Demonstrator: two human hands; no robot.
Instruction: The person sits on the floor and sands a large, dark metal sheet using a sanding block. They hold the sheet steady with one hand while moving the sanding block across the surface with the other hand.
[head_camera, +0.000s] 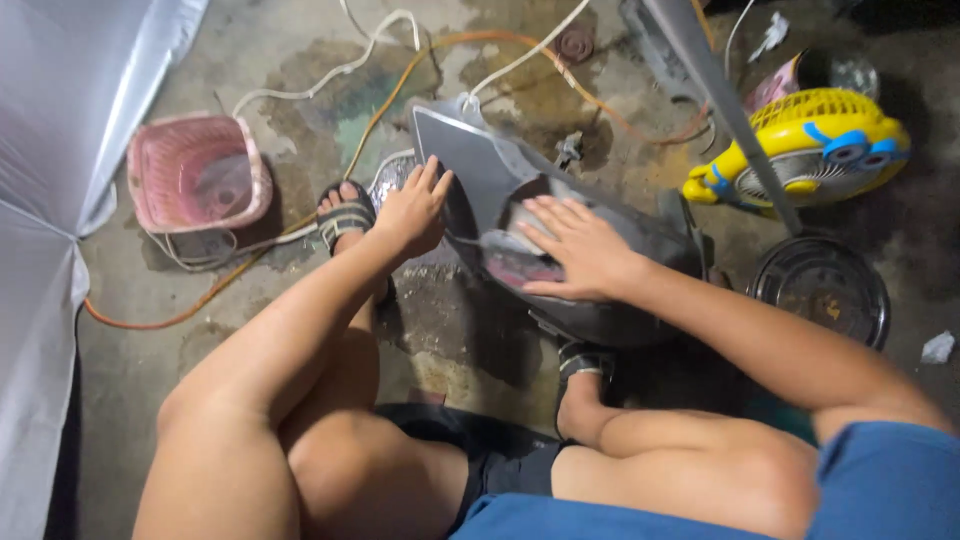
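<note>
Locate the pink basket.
In the head view the pink basket sits on the concrete floor at upper left, beside the white sheet and left of the sandalled foot, apart from both hands.

We look down on a stained, grey concrete floor (250, 340), blotched with damp patches. At nine o'clock hangs a pale plastic sheet (50, 150). Near ten o'clock sits a worn pink plastic basket (195, 170). An orange cable (210, 295) and white cords (330, 70) snake across toward twelve o'clock.
</note>
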